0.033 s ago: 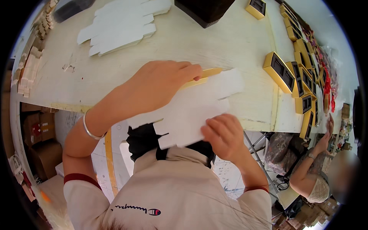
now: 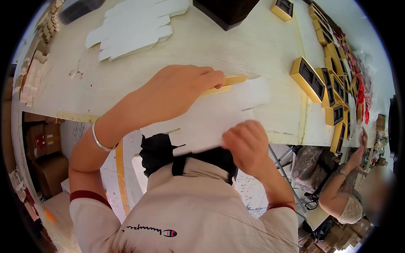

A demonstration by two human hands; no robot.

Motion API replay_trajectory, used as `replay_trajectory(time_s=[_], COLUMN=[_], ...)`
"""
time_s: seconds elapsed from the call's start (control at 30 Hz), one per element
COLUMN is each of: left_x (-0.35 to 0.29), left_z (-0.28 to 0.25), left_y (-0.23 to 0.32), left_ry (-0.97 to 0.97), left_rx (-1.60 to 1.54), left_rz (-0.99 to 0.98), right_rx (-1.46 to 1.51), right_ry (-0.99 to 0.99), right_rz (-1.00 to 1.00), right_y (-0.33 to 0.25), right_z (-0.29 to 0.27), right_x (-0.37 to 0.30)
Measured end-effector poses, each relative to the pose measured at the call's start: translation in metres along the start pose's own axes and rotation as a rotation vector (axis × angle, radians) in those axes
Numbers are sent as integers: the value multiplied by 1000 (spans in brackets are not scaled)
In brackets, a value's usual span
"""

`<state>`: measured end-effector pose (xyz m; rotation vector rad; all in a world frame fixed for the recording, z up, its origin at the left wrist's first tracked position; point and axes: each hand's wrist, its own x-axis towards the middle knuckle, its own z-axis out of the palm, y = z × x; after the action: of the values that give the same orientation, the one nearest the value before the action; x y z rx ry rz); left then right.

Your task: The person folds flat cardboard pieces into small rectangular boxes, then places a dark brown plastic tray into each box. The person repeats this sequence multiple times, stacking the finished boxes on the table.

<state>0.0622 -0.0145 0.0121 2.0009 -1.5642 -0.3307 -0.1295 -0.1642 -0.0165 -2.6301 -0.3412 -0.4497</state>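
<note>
A flat box blank (image 2: 206, 122), white with gold flaps along its far side, lies over the table's near edge in front of me. My left hand (image 2: 185, 86) reaches across its far left part, fingers bent and closed at the gold flap. A silver bangle circles that wrist. At the blank's near right edge, my right hand (image 2: 247, 145) has its fingers curled in on the cardboard. Its fingertips are slightly blurred, and the thumb is mostly hidden. The blank's near edge hangs over my lap.
A stack of white box blanks (image 2: 130, 31) lies at the far left, beside a dark box (image 2: 225, 10). Gold boxes with black inserts (image 2: 310, 80) crowd the right side. Wooden-coloured pieces (image 2: 31, 82) line the left edge. Another person's arm (image 2: 341, 181) is at the right.
The blank's near edge has risen away from my lap, and my right hand has moved slightly up with it. My left hand has shifted a little to the right.
</note>
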Motion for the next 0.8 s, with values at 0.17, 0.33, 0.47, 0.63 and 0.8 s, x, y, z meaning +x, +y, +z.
replay_trajectory(time_s=[0.17, 0.33, 0.47, 0.63, 0.8], left_x=[1, -4, -5, -4, -11], left_z=[1, 4, 5, 7, 1], left_y=[-3, -7, -1, -3, 1], left_ry=[-13, -71, -99, -70, -117], left_rx=[45, 5, -1, 18, 44], left_rz=[54, 83, 108, 166, 60], right_rx=[-118, -124, -131, 198, 316], right_ry=[124, 22, 37, -229, -294], right_rz=[3, -218, -185, 90, 84], right_y=[6, -6, -15, 2, 8], right_z=[10, 18, 17, 5, -1], right_x=[43, 15, 12, 47, 56])
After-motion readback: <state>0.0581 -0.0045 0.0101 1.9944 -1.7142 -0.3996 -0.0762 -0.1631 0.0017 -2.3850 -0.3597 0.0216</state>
